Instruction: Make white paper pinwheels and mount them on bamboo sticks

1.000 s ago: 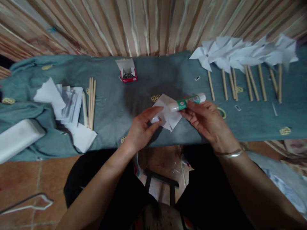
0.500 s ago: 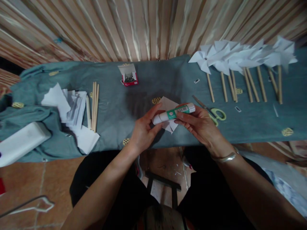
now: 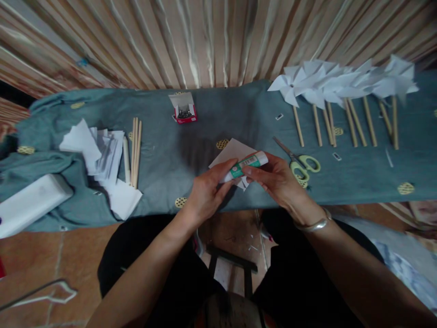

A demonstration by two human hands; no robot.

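Note:
Both my hands meet over the near edge of a teal cloth [image 3: 164, 150]. My right hand [image 3: 276, 180] grips the body of a white and green glue stick [image 3: 247, 164] that lies slanted between the hands. My left hand [image 3: 206, 191] closes its fingers round the stick's lower end, where the cap was a moment ago. Under the stick lies a white folded paper square [image 3: 232, 152], partly hidden by my fingers.
Green-handled scissors [image 3: 302, 164] lie just right of my hands. Several finished white paper pinwheels on wooden sticks [image 3: 341, 98] fill the far right. A red box of pins [image 3: 184, 111] sits at the back, loose sticks [image 3: 134, 150] and paper scraps [image 3: 95, 152] at left.
The glue stick has come down and left toward my left hand, which held the cap apart before and now closes on the stick's end. The scissors have come into sight.

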